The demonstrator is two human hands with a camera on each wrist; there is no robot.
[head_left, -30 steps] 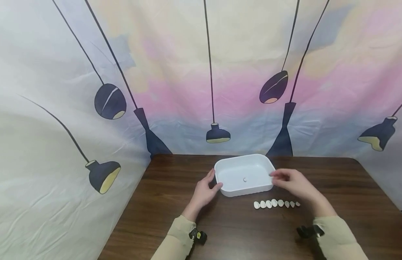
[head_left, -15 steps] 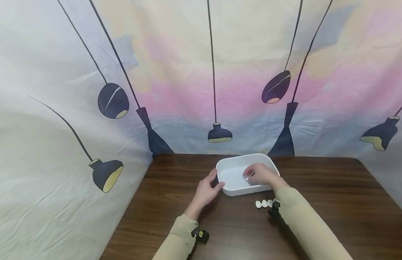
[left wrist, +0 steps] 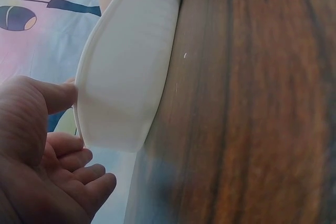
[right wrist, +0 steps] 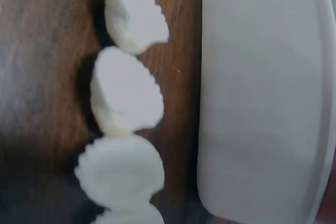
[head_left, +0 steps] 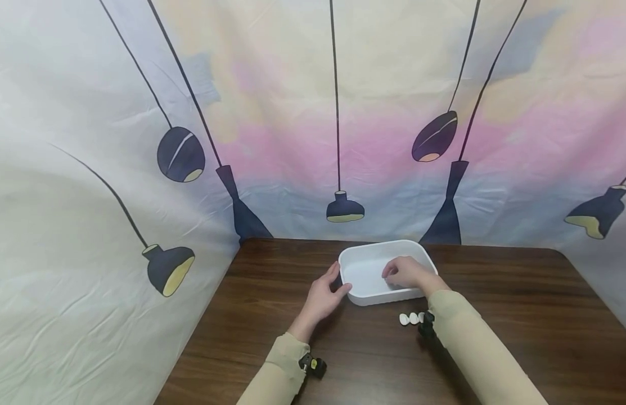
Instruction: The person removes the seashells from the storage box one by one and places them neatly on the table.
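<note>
My left hand (head_left: 323, 295) holds the near left corner of a white rectangular basin (head_left: 360, 300), thumb on the rim and fingers along its end wall. In the left wrist view, the thumb and curled fingers meet the rim of the basin (left wrist: 126, 72). Inside the basin, my right hand (head_left: 409, 273) reaches down with curled fingers brought together near the floor. The small white seashell there is mostly covered by the fingertips. A row of white ribbed seashells (head_left: 409, 319) lies on the table in front of the basin, partly covered by my right forearm. Closer up, these seashells (right wrist: 126, 90) nearly touch.
The brown wooden table (head_left: 363, 360) carries the basin near its far edge. A cloth backdrop (head_left: 393, 185) printed with hanging lamps stands right behind that edge. Dark wrist cameras (head_left: 313, 365) are strapped to both sleeves.
My right hand has come from the basin's right rim to the small seashell on its floor, where its fingers closed in. The left hand keeps its hold on the basin.
</note>
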